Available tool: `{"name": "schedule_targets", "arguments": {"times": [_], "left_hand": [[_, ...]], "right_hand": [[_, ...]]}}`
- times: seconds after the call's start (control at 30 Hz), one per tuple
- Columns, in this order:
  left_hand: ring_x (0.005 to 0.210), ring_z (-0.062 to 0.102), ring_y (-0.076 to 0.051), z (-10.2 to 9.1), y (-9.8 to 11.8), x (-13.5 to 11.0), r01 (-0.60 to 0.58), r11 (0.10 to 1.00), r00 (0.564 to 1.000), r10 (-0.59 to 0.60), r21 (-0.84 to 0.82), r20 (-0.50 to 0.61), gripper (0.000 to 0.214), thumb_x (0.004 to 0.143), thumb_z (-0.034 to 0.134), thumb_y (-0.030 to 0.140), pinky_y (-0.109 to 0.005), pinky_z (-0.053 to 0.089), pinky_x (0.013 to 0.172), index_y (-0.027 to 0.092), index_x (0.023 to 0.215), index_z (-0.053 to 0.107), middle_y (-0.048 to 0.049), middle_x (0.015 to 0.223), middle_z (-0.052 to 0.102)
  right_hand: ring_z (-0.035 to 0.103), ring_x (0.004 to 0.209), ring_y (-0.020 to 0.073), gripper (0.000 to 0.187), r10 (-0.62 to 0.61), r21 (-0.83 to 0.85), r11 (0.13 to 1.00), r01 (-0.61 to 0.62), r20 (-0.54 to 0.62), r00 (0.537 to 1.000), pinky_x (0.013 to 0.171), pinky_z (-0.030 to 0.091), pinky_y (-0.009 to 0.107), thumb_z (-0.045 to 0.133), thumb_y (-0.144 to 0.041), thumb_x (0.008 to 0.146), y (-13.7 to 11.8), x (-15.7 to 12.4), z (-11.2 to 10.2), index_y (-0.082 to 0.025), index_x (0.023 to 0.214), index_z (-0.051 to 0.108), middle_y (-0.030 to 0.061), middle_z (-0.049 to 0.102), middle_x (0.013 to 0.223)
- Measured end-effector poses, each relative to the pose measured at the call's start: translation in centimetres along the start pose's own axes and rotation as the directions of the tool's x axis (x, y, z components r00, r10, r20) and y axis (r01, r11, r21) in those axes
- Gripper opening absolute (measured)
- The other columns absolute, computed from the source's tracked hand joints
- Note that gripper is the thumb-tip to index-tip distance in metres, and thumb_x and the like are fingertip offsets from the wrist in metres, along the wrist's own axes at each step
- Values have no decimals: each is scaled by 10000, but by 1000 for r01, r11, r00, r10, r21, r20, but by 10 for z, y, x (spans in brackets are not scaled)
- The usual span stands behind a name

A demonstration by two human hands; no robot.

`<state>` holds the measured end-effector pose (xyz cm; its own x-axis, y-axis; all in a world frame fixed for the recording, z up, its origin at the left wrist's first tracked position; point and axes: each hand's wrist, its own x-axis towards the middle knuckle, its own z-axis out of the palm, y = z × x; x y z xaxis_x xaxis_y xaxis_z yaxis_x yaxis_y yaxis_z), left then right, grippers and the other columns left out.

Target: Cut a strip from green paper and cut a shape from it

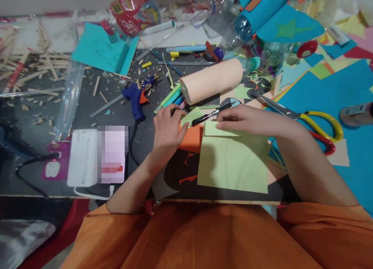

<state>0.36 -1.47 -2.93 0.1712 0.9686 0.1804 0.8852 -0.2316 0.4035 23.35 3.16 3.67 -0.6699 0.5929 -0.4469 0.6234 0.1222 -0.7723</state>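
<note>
My left hand lies on an orange paper piece, fingers curled down and pressing it and a small light green scrap. My right hand holds a black pen pointing left, with its fingertips resting on the folded top edge of a light green paper sheet. That green sheet lies over a dark card with orange shapes at the table's near edge.
A peach paper-wrapped bottle lies just behind the hands. Yellow-handled scissors rest on blue paper at right. A blue glue gun, a white power bank and phone, wood sticks and scraps clutter the left.
</note>
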Motion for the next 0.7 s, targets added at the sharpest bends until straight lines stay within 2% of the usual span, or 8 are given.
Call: {"name": "schedule_targets", "arguments": {"times": [0.1,0.2,0.3,0.37,0.43,0.53,0.7], "left_hand": [[1072,510,-275,0,0,0,-32,997,998,28,-75,-55,24,836,571,228,-393,365,895,222,856,583,-83,1127,607],[912,561,-200,-2,1,1,-52,953,994,21,-299,-104,58,828,545,179,-329,411,814,214,785,526,-44,948,637],[678,536,-120,-5,5,2,15,815,981,-123,-579,-147,65,819,542,181,-239,418,639,215,792,494,17,750,574],[605,504,-96,-8,8,2,57,718,971,-200,-694,-128,53,801,556,186,-210,398,570,211,794,510,35,694,533],[595,500,-92,-11,11,2,90,661,976,-209,-745,-68,27,784,570,186,-201,388,543,199,777,547,27,693,546],[576,481,-88,-13,14,3,133,655,983,-181,-744,16,21,773,584,187,-203,377,517,185,760,601,14,707,586],[527,472,-72,-11,16,2,166,626,978,-206,-762,43,11,761,616,187,-190,406,484,184,763,605,25,682,587]], "right_hand": [[333,558,98,293,-8,-9,1000,8,17,1000,524,255,264,488,-368,888,0,1,0,-193,656,449,-36,366,618],[332,554,99,292,0,-27,1000,0,14,1000,525,255,267,480,-366,895,0,1,-1,-193,660,456,-35,372,617],[347,565,103,276,5,-53,999,-5,8,1000,536,263,271,473,-361,900,-1,1,-2,-188,686,489,-28,406,631],[353,572,104,267,4,-64,998,-4,5,1000,542,267,271,466,-356,903,-1,1,-2,-184,702,505,-24,421,641],[352,573,104,272,1,-68,998,0,4,1000,543,268,270,461,-360,905,0,0,-2,-183,703,505,-24,420,640],[353,569,103,286,-8,-71,997,8,9,1000,541,265,267,458,-373,905,0,0,-1,-185,694,497,-27,416,629],[355,564,102,275,10,-78,997,-9,5,1000,539,261,266,464,-378,901,-2,1,-1,-184,711,507,-29,424,627]]}}
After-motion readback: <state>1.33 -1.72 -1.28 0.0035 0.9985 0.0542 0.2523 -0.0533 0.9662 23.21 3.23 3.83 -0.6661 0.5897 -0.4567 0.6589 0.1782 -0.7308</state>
